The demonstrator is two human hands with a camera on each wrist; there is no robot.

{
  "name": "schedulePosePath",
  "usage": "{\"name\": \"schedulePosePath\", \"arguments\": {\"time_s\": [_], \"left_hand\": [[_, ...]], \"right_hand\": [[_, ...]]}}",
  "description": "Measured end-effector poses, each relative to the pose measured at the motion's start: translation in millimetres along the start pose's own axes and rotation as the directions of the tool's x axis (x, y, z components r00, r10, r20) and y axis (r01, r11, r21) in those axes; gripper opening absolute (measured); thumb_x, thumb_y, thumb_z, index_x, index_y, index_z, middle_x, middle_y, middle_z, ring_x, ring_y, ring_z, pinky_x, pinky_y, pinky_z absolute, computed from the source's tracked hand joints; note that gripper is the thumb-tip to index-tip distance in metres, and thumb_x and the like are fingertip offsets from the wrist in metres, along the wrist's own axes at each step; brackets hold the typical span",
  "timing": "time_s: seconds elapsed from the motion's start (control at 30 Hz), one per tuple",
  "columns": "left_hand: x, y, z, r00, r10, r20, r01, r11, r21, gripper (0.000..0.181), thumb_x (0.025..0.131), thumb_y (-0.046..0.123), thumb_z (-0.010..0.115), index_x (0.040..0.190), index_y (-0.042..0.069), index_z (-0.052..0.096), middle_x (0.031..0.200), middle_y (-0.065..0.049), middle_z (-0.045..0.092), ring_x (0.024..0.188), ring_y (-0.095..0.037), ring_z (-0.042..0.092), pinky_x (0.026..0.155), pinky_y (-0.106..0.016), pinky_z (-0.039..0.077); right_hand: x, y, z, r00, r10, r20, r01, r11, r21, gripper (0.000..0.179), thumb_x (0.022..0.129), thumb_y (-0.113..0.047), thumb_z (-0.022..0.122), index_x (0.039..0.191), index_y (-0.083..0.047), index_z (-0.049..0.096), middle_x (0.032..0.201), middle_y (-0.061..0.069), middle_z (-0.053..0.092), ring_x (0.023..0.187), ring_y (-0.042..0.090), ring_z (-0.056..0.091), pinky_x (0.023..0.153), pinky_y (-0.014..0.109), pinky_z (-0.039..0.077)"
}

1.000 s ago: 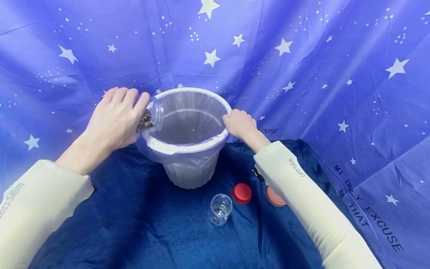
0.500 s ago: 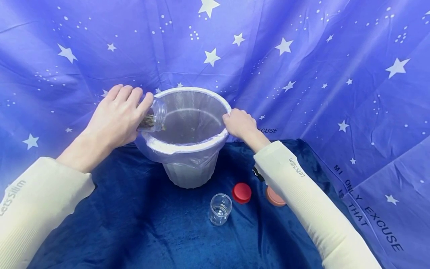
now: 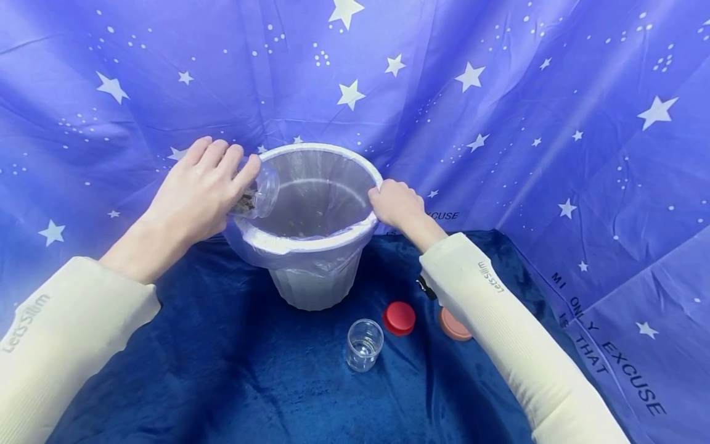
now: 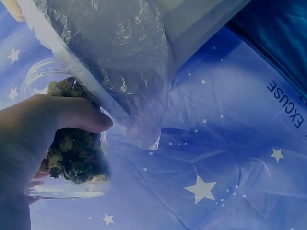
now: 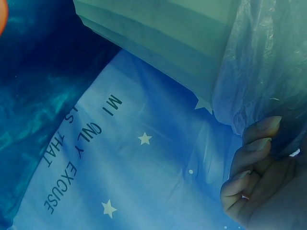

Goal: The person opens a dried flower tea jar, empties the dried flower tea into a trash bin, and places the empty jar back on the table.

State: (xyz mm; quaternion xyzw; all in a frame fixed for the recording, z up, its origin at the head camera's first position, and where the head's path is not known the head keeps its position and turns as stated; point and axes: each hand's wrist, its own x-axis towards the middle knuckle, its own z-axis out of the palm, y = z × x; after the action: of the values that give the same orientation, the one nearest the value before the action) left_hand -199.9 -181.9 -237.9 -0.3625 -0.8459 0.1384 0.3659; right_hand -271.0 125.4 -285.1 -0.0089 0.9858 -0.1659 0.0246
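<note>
My left hand [image 3: 196,188] grips a clear jar [image 4: 98,184], tipped so its mouth lies over the left rim of a white trash can [image 3: 316,290]. Dark greenish dried buds [image 4: 76,153] fill much of the jar in the left wrist view. A few small bits show inside the can, which is lined with a clear plastic bag [image 4: 129,57] folded over its rim. At the can's right side, my right hand [image 3: 398,203] holds the rim and the bag, its fingers [image 5: 259,143] curled under the bag's edge in the right wrist view.
A clear, open glass jar [image 3: 364,346] stands on the dark blue cloth [image 3: 266,382] in front of the can. To its right lie a red lid [image 3: 399,318] and an orange-pink lid [image 3: 455,324], partly hidden by the right sleeve. A star-patterned blue curtain [image 3: 499,154] hangs behind.
My left hand has shifted slightly right and up, tipping the jar further over the can. Some of the contents have dropped in. My right hand stays where it was.
</note>
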Motion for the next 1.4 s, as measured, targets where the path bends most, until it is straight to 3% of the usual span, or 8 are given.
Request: {"name": "schedulePosePath", "arguments": {"time_s": [0.2,0.53,0.8,1.07,1.23,1.4], "left_hand": [[2.6,0.8,1.0,0.999,0.024,0.023,-0.024,0.999,0.021,0.06,0.064,-0.006,0.068,0.121,-0.005,0.05,0.104,-0.027,0.055,0.097,-0.046,0.051,0.095,-0.052,0.041],[5.0,0.2,4.3,0.996,0.083,-0.019,-0.082,0.996,0.042,0.041,0.077,-0.009,0.053,0.117,-0.005,0.048,0.101,-0.026,0.054,0.095,-0.044,0.049,0.094,-0.051,0.04],[5.6,1.6,4.6,0.994,0.113,-0.01,-0.112,0.991,0.073,0.041,0.077,-0.009,0.057,0.117,-0.004,0.048,0.101,-0.026,0.055,0.097,-0.043,0.051,0.097,-0.051,0.041],[5.9,3.1,6.4,0.989,0.146,-0.037,-0.142,0.985,0.097,0.03,0.088,-0.008,0.038,0.116,-0.004,0.049,0.102,-0.026,0.054,0.098,-0.044,0.05,0.098,-0.05,0.041],[9.5,4.0,6.9,0.993,0.116,-0.028,-0.114,0.99,0.084,0.037,0.079,-0.011,0.054,0.115,-0.002,0.048,0.101,-0.025,0.055,0.096,-0.042,0.05,0.097,-0.049,0.041],[17.7,1.5,5.9,1.0,0.021,0.008,-0.022,1.0,0.009,0.055,0.065,-0.007,0.068,0.117,-0.003,0.048,0.099,-0.025,0.055,0.095,-0.044,0.051,0.096,-0.052,0.042]], "right_hand": [[0.8,0.1,0.6,1.0,0.002,0.006,-0.002,1.0,-0.001,0.047,0.099,-0.042,0.033,0.109,-0.006,0.061,0.122,0.017,0.063,0.115,0.039,0.059,0.094,0.054,0.047],[0.7,-0.2,-0.6,1.0,0.001,0.018,-0.001,1.0,0.0,0.047,0.099,-0.042,0.032,0.108,-0.006,0.061,0.122,0.017,0.062,0.115,0.038,0.059,0.095,0.055,0.047],[0.1,-0.4,-0.3,1.0,0.002,0.012,-0.002,1.0,0.004,0.046,0.099,-0.042,0.033,0.109,-0.006,0.061,0.12,0.017,0.063,0.114,0.039,0.06,0.095,0.055,0.047],[-0.1,-1.1,0.0,1.0,0.002,0.014,-0.002,1.0,0.008,0.044,0.099,-0.041,0.033,0.106,-0.007,0.06,0.115,0.016,0.063,0.11,0.037,0.06,0.093,0.054,0.047],[-1.1,-1.3,-1.3,1.0,0.003,0.018,-0.003,1.0,0.011,0.043,0.099,-0.04,0.032,0.103,-0.007,0.06,0.112,0.016,0.063,0.108,0.036,0.061,0.092,0.053,0.048],[-0.2,-1.2,-1.2,1.0,0.003,0.023,-0.003,1.0,0.01,0.044,0.099,-0.04,0.032,0.104,-0.007,0.06,0.109,0.015,0.063,0.106,0.035,0.061,0.091,0.052,0.048]]}}
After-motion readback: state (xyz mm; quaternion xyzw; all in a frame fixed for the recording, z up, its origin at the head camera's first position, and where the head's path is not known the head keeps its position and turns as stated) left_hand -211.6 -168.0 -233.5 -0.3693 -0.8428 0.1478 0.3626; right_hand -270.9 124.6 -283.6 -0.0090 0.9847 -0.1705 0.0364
